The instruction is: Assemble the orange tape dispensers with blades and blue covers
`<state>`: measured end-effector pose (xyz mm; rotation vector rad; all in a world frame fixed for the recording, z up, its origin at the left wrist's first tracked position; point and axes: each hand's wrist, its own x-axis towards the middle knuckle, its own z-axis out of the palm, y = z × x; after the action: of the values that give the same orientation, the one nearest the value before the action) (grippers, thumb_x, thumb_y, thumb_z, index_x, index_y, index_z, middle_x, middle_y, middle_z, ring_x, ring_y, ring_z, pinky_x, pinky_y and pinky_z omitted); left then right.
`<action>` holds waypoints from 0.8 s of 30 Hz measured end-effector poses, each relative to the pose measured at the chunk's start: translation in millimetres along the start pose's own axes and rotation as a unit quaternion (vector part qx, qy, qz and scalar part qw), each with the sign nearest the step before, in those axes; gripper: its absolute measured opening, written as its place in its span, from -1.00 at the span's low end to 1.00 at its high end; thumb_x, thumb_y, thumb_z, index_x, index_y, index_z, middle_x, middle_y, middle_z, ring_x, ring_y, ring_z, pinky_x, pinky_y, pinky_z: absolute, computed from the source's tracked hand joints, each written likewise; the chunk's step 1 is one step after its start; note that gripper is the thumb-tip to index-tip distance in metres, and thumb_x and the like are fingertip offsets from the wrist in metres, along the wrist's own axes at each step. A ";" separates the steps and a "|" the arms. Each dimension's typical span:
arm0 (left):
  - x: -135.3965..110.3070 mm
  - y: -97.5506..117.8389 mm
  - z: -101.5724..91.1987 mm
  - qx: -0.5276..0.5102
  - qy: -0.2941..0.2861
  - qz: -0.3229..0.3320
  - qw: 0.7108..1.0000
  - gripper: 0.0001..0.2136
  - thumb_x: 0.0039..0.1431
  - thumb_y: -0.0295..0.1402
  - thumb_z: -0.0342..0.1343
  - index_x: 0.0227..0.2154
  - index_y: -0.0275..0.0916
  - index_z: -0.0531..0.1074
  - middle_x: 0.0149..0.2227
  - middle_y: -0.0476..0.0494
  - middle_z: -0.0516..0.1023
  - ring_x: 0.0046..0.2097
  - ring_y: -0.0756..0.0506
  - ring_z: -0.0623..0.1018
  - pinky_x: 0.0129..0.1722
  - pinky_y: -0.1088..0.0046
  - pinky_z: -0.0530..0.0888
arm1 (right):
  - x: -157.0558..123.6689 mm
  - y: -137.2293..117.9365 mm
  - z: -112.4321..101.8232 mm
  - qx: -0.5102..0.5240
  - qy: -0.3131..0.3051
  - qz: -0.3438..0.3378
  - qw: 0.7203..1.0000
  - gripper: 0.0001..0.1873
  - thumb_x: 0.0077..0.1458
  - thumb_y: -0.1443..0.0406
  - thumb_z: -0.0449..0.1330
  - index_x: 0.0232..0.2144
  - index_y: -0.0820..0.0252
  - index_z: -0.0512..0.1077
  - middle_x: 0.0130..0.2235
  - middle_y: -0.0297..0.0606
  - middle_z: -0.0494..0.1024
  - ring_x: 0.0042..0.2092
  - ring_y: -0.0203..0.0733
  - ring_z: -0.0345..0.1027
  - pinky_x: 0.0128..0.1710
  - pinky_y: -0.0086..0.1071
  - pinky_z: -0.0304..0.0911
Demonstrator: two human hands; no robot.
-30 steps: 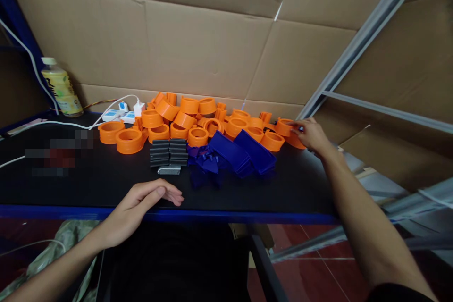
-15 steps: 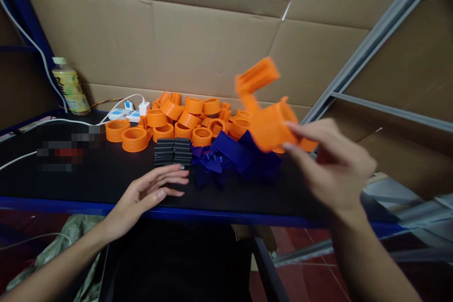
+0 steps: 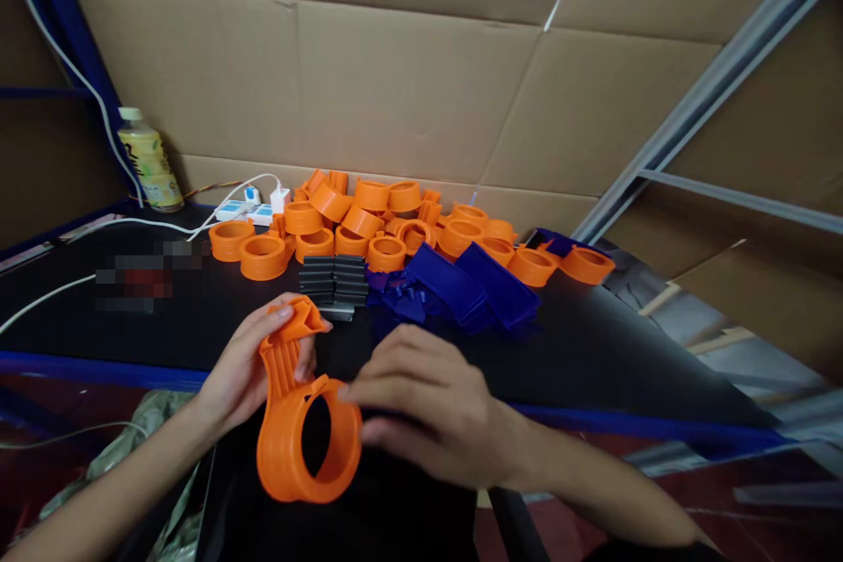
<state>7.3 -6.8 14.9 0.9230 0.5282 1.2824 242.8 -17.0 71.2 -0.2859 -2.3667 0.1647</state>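
An orange plastic ring part (image 3: 280,448) with a ribbed arm and an angular end piece is held up over the table's front edge, its round opening facing me. My left hand (image 3: 247,369) is closed around the arm's upper end, thumb on the end piece. At the ring's right rim, the bent fingers of my right hand (image 3: 435,408) close on the edge, slightly blurred. Beyond my hands lie two stacks of dark ribbed strips (image 3: 334,281). Dark blue plastic pieces (image 3: 448,285) lie to their right.
Several more orange ring parts (image 3: 388,253) are heaped along the cardboard wall (image 3: 395,97). A yellow-labelled bottle (image 3: 151,162), a power strip (image 3: 241,211) and white cables are at the left of the black tabletop (image 3: 217,325). A metal frame (image 3: 711,88) slants up at the right.
The orange ring part has come from the right, above the pile, down and left to my left hand, which now grips its arm. My right hand has moved left with it.
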 end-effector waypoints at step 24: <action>1.6 0.8 -0.1 0.000 0.043 -0.051 0.998 -0.68 0.21 -0.26 0.21 -0.01 -0.27 0.52 -0.47 0.02 0.32 -0.51 0.07 0.25 -0.57 0.62 0.30 | 14.2 82.0 -19.1 -0.303 -0.186 0.172 0.919 -0.65 0.32 0.17 0.13 0.07 0.17 0.48 0.01 -0.07 0.53 0.05 0.01 0.37 0.09 -0.08 0.34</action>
<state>7.1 -5.2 15.8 0.8342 0.6346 1.2337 258.8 66.6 78.0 -1.0497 -2.6709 -0.3986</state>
